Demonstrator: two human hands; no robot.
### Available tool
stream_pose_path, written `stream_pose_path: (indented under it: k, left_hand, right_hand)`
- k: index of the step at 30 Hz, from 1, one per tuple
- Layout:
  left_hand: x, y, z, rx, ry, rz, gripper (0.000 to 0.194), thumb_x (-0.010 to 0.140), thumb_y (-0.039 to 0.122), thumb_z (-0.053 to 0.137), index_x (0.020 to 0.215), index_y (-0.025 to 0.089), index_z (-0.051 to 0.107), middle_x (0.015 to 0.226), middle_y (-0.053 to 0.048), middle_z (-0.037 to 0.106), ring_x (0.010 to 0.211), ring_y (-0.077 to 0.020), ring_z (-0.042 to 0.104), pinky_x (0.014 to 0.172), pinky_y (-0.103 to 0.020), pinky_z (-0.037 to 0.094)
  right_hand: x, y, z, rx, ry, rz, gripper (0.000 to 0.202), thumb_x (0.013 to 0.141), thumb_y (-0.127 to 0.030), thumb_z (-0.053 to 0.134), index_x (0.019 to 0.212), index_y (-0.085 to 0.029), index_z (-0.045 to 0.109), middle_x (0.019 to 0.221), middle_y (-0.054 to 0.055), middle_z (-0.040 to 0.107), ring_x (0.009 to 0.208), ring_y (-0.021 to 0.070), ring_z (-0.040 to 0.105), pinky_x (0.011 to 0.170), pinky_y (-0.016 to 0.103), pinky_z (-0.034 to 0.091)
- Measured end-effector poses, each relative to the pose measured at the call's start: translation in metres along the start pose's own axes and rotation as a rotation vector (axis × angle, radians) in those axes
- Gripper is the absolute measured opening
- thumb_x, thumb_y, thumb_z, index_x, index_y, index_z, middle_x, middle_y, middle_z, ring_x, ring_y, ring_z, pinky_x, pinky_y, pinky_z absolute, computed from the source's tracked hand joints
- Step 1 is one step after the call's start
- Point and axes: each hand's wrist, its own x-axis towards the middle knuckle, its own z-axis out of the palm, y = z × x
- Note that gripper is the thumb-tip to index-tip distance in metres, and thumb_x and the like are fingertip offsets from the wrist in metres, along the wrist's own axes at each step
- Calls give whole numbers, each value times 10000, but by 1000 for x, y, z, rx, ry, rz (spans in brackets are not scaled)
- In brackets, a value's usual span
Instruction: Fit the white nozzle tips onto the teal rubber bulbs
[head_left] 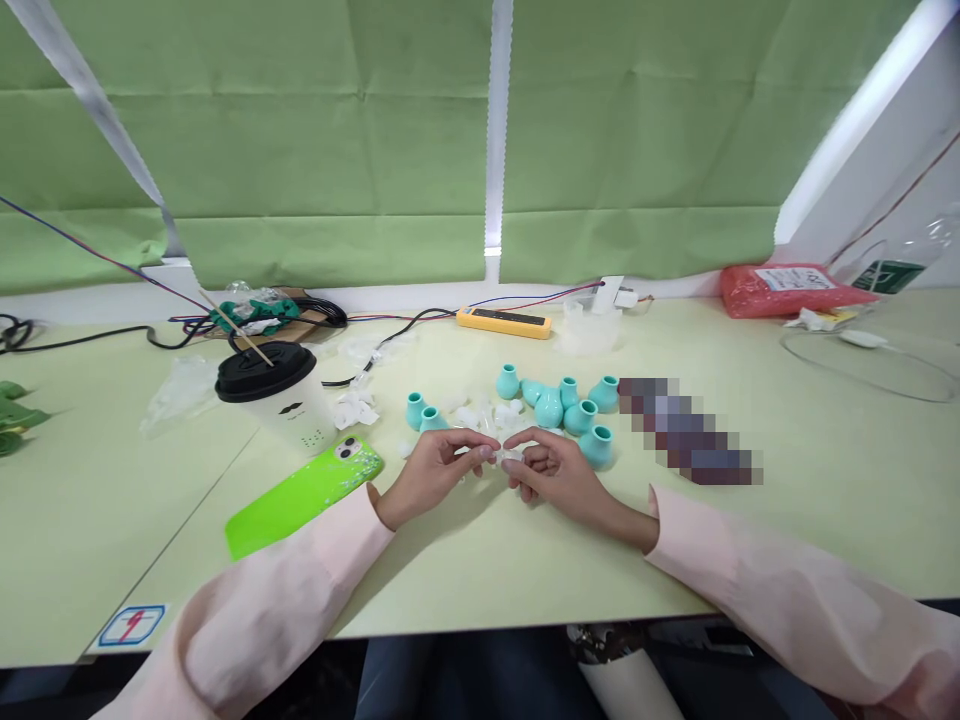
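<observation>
Fingers [474,437] of the left hand [435,468] and right hand [564,474] pinch a small, translucent whitish piece [511,456] right of the lime-green, speckled phone case [300,504]; glossy turquoise bulb-shaped pieces [549,407] also sit right of it.

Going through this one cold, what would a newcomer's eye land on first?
Probably the lime-green phone at the left, with a black-lidded takeaway cup just behind it. Next come the turquoise bulb-shaped pieces near the middle, most of them beyond the right hand. Nearer the viewer, that hand and the left hand bring their fingertips together at a small translucent piece.
</observation>
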Motion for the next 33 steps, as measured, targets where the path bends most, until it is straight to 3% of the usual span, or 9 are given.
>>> stream_pose_path:
  k: [10,15,23,26,30,33]
  left_hand:
    - [-1,4,-3,-24,-62,-44,233,644,268,606,810,109,648,756,-74,607,623,-113,506,574,-240,435]
    - [0,-3,-4,31,-33,-36,283,678,298,567,896,131,637,702,-52,597,548,-85,455,510,-217,405]
    - [-1,-9,-7,156,-64,-25,347,741,341,490,1013,145,579,465,38,413,459,-56,340,433,-184,286]
    - [-1,-6,-5,180,-72,-34,338,752,347,472,1014,163,579,519,20,497,468,-61,377,442,-186,304]
    - [-1,-4,-2,212,17,5,294,734,336,500,918,138,616,768,-54,603,621,-107,487,529,-207,384]
    - [-2,-6,-1,353,102,137,237,732,315,509,811,125,626,703,-52,572,593,-100,477,518,-208,390]
  right_hand:
    - [4,1,0,81,48,-3,305,648,-385,580,841,-160,512,525,-29,535,459,118,555,456,253,461]
    - [1,-1,1,67,43,-31,268,675,-363,563,845,-165,500,536,-29,532,459,109,548,459,250,461]
    - [-1,0,2,80,9,-33,262,685,-377,549,826,-172,469,583,-13,558,477,108,556,476,259,477]
    - [-1,1,3,87,-5,-34,258,679,-377,557,811,-177,461,588,-13,565,472,108,555,466,253,472]
    - [-1,1,4,107,-9,-32,263,680,-375,556,822,-174,461,597,-10,571,471,107,556,467,250,465]
    - [-2,1,4,112,-18,-23,251,701,-368,538,837,-170,464,601,-6,574,476,104,557,475,248,462]
